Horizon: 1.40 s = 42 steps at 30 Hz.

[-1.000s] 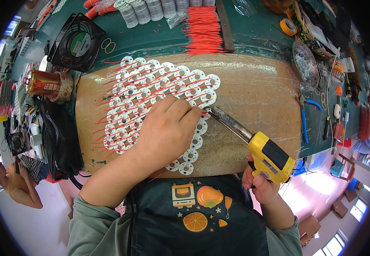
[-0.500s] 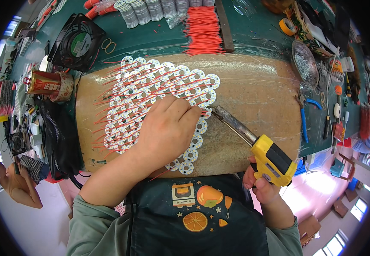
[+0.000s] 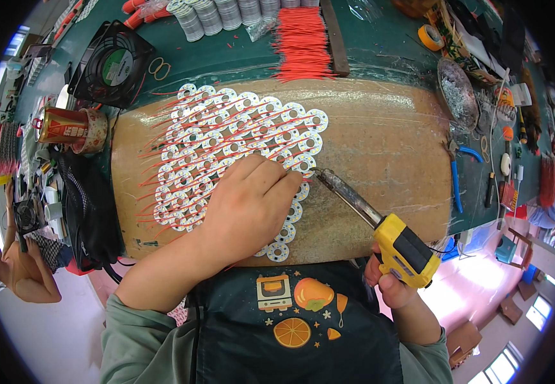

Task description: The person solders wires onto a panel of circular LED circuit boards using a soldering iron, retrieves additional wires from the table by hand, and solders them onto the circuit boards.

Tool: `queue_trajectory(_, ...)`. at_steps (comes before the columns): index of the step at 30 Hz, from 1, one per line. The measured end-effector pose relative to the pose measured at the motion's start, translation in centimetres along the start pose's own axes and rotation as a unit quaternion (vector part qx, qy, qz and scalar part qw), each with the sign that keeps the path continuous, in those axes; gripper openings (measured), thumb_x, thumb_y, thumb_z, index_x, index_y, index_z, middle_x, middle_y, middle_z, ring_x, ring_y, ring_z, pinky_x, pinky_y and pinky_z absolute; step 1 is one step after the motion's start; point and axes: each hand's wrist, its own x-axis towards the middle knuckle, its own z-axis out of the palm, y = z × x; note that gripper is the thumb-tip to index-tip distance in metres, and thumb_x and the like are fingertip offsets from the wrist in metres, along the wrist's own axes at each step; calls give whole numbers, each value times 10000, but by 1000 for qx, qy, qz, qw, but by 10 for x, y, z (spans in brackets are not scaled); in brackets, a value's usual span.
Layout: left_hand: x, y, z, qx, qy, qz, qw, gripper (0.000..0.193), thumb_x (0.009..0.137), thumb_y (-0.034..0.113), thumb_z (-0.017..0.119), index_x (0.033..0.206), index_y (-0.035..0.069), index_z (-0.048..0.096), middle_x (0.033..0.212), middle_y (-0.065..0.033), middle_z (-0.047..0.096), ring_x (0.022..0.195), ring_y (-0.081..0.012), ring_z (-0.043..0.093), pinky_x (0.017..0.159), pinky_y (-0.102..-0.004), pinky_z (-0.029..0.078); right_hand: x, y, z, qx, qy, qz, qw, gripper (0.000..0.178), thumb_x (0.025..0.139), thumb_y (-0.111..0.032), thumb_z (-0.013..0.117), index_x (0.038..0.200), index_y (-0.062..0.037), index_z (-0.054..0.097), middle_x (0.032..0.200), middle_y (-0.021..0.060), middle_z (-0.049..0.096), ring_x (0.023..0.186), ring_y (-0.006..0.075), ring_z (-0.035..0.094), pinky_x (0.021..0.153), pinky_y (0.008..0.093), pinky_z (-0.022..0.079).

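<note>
Got the right hand (image 3: 389, 281) wrapped around the grip of a yellow soldering gun (image 3: 407, 249), fingers curled and clamped on it, thumb against the side. Pointing the long metal barrel up and left, tip right by the edge of a bunch of white ring-shaped circuit boards (image 3: 243, 115). Laid out in slanting rows on a brown work board (image 3: 380, 128), those, with red wires running across and sticking out on the left. Over the lower right part of the rows, the left hand (image 3: 252, 198), fingers bunched together and tips down by the rings, just short of the gun's tip. Can't tell from here about a wire or ring between those fingertips.

Now for the containers. Over on the right, just past the board's corner, a shallow metal dish (image 3: 465, 120) with a heap of pale, glittery bits inside. Above that, a woven-looking basket (image 3: 451, 42) crammed with black and white stuff, too jumbled to sort out. On the left, a patterned pot (image 3: 97, 131) with a red and gold can (image 3: 63, 125) right up against it; can't say for sure about in or beside. Near that, a black bag (image 3: 85, 205), contents hidden. At the back, a thick pile of red wires (image 3: 300, 45) next to neat stacks of grey discs (image 3: 226, 16) on the green tabletop (image 3: 380, 45).
</note>
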Motion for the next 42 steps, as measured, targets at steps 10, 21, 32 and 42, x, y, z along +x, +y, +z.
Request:
queue_trajectory(10, -1, 0, 2, 4, 13, -3, 1000, 243, 718, -33, 731, 952, 15, 687, 818, -90, 598, 745, -265, 593, 668, -372, 492, -1, 4, -5, -29, 5, -4, 1000, 638, 802, -429, 789, 1206, -22, 511, 723, 16, 510, 643, 126, 514, 562, 281, 439)
queue_trajectory(21, 0, 0, 2, 8, 11, -4, 1000, 245, 706, -27, 733, 942, 18, 684, 811, -84, 593, 739, -259, 587, 661, -370, 489, 2, 1, -3, 15, -17, -19, 1000, 441, 864, -237, 744, 1157, 2, 517, 761, 11, 554, 657, 105, 543, 596, 266, 463)
queue_trajectory(32, -1, -1, 4, 13, 13, 0, 1000, 233, 710, -12, 736, 935, 22, 688, 812, -81, 599, 741, -255, 590, 666, -365, 493, 4, -3, 2, -36, 13, -5, 999, 560, 815, -417, 761, 1097, 8, 529, 708, 29, 493, 611, 137, 508, 536, 283, 444)
queue_trajectory(42, -1, 1, -1, 9, 0, -17, 1000, 235, 721, -15, 729, 948, 31, 688, 838, -81, 604, 762, -264, 592, 689, -370, 496, 0, -8, 4, 55, -8, -10, 998, 784, 792, -443, 803, 1348, -9, 462, 734, 22, 497, 619, 128, 501, 537, 275, 431)
